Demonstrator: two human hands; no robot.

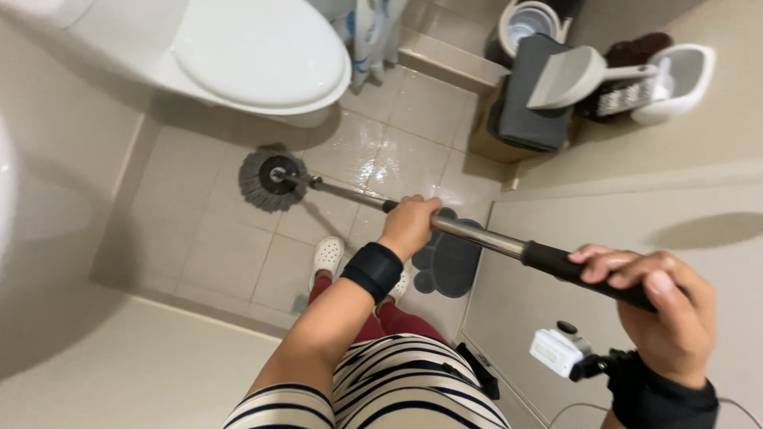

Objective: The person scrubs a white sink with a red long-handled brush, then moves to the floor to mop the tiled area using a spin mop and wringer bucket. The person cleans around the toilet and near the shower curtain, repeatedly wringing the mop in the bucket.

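Fingers of the left hand (409, 225) are curling tightly around the metal shaft of a long mop with a silver pole, black foam grip and round grey string head (273, 180), the knuckles facing up and the thumb tucked underneath, out of sight. Fingers of the right hand (666, 306) are wrapping over the black grip at the upper end of the same pole, pressed together side by side with the thumb lying along the top. The mop is slanting down from the right hand, through the left, to its grey head, which is resting flat on the glossy beige tiled floor (230, 254), just in front of the base of the white toilet with its closed lid (258, 52). The left forearm is reaching forward and down, wearing a black wrist band (373, 270); the right wrist is bent, also banded in black, with a small white device (560, 352) mounted just beside it. Below the arms, a striped top, dark red trousers and white perforated clogs (327, 256) are showing, one clog near a dark grey paw-shaped mat (453, 262). Near the floor's far right corner, a grey dustpan (568, 77) is lying on a dark grey bin (532, 103).
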